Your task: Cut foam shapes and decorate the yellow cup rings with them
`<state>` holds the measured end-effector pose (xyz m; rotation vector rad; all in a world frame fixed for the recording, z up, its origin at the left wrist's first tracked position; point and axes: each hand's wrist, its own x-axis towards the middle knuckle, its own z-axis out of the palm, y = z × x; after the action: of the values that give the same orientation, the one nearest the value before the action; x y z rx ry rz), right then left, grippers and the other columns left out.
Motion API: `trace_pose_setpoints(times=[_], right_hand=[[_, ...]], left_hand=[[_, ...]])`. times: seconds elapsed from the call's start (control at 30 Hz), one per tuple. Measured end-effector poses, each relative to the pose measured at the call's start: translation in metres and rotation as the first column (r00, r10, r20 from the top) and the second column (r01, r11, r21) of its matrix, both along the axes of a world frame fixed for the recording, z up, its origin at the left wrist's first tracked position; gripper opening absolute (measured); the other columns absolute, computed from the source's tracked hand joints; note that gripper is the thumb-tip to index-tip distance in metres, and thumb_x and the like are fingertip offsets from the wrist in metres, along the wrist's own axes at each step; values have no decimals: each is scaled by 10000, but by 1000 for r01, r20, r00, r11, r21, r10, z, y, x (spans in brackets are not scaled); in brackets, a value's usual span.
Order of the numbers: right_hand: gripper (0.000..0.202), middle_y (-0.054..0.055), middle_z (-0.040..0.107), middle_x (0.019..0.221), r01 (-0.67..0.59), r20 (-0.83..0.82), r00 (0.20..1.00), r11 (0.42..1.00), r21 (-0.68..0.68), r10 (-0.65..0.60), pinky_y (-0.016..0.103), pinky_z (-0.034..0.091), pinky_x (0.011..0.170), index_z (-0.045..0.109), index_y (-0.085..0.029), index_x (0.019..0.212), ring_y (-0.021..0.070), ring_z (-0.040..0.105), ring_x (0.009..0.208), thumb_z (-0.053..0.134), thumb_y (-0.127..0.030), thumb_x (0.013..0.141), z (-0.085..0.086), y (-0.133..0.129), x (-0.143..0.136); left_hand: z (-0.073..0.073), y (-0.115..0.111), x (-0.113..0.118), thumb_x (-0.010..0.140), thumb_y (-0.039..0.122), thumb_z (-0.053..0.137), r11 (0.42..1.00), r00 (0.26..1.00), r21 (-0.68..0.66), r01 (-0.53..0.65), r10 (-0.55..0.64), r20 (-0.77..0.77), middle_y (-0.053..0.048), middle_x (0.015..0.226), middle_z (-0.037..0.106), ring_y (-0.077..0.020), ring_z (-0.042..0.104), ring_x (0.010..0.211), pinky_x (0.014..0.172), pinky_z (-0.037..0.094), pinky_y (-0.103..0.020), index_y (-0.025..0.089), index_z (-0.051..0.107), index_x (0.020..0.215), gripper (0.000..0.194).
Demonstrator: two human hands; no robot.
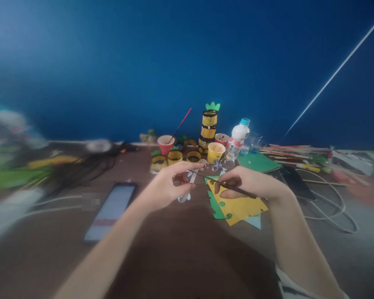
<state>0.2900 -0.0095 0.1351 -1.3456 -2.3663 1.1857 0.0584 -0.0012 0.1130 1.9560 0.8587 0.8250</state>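
My left hand point(166, 185) is closed, thumb and fingers pinching a pale flat strip point(192, 179) that slants downward, a whitish-blue piece showing at its lower end. My right hand point(241, 182) is curled around a thin dark stick point(233, 187), thicker toward its right end. The stick's left tip reaches the strip near my left fingertips; whether they touch I cannot tell. Beneath my right hand lies a yellow sheet point(239, 205) with notched edges and holes, overlapping a green sheet point(216, 205). Just beyond my left hand stand short yellow-and-black rings point(175, 157).
A ring tower point(209, 120) topped with green paper stands at the back. Around it are a red cup point(166, 145) holding a red stick, a yellow cup point(216, 153) and a bottle point(238, 137). A phone point(112, 211) lies left; white cables point(333, 207) and loose sticks point(293, 151) lie right.
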Motion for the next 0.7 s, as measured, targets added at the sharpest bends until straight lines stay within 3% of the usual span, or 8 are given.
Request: trace_pose_setpoints(times=[0.3,0.6,0.7], right_hand=[[309,-8,539,653,41,-21,999,998,-41,-42,221,311,518,650,-163,847,94,395,572,602,-426,693,-5,1,1],[306,-23,468,565,52,-1,999,999,11,-52,217,252,461,662,-152,780,71,315,505,600,-437,686,-1,0,-1],[312,-19,476,574,43,7,999,999,-1,-43,218,252,459,660,-154,781,72,316,504,586,-444,694,-3,1,-1]], left_hand=[[0,0,0,733,122,546,1000,1000,17,2,-2,-9,-8,983,568,-67,483,631,612,450,-196,250,558,1109,398],[0,1,-1,725,127,549,999,1000,30,-10,11,-22,-21,981,577,-80,495,633,613,459,-216,246,556,1123,415],[0,0,0,715,124,558,1000,1000,25,1,-1,-13,-33,1068,553,-70,490,630,610,466,-210,254,532,1155,460]])
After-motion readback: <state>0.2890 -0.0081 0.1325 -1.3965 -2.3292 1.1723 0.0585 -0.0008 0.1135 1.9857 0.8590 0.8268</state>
